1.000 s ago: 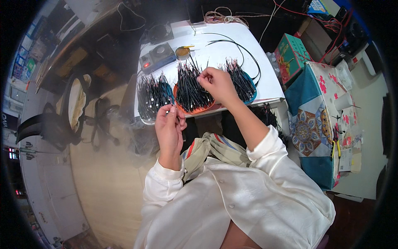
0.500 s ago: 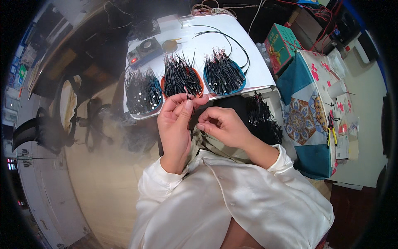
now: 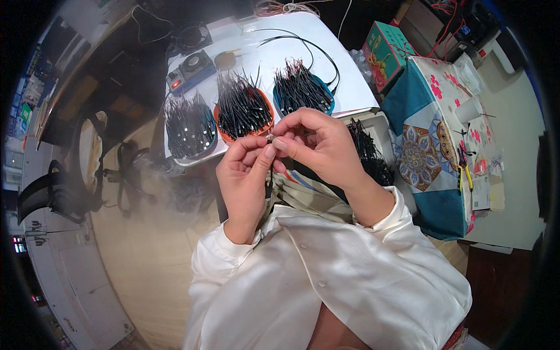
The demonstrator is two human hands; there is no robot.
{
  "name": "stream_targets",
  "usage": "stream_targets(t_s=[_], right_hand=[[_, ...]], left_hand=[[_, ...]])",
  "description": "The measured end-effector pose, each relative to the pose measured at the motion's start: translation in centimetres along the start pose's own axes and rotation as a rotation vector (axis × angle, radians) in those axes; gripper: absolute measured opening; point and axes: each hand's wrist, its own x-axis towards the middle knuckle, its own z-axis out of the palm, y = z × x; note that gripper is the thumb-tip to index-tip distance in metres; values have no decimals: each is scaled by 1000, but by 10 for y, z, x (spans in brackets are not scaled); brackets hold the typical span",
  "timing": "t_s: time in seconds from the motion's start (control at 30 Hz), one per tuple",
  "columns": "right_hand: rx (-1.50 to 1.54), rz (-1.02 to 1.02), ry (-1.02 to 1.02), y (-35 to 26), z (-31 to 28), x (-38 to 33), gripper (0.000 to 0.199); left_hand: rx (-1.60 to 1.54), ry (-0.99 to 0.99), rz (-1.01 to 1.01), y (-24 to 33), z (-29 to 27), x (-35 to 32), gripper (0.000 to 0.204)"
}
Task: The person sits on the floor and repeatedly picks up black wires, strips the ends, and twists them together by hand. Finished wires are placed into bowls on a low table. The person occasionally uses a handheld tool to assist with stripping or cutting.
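Just in front of the table's near edge, both my hands meet over one thin black cable (image 3: 270,179). My left hand (image 3: 244,178) is closed, pinching the cable near its upper end between thumb and forefinger, while the rest of it hangs down below. My right hand (image 3: 326,149) is closed too, its thumb and fingertips pinched on fine wire ends at the cable's top. The fingertips partly hide those ends. Beyond my hands, bundles of similar black cables with bare ends fill an orange basket (image 3: 217,124), a blue basket (image 3: 333,107) and another bluish basket (image 3: 214,135) at left.
On the white table (image 3: 356,96) stands a blue-grey device (image 3: 195,71) with a dial and red light, beside a small round tin (image 3: 225,60). More black cables (image 3: 368,153) lie in a bin at right. Pliers (image 3: 465,169) rest on a cloth-covered table; a chair (image 3: 55,189) stands left.
My right hand has moved up and left to meet my left hand, and now pinches the cable's wire ends. The view has shifted slightly.
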Motion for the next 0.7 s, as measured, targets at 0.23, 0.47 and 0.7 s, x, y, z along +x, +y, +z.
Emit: stream_targets(t_s=[0.23,0.47,0.7], right_hand=[[132,60,-67,7,-3,4,11],[245,-17,-97,35,-8,6,9],[633,301,-221,39,-9,2,11]], left_hand=[[-141,-73,-159,3,-5,1,10],[-376,-143,-369,5,-20,4,8],[-543,-295,-507,1,-30,6,10]])
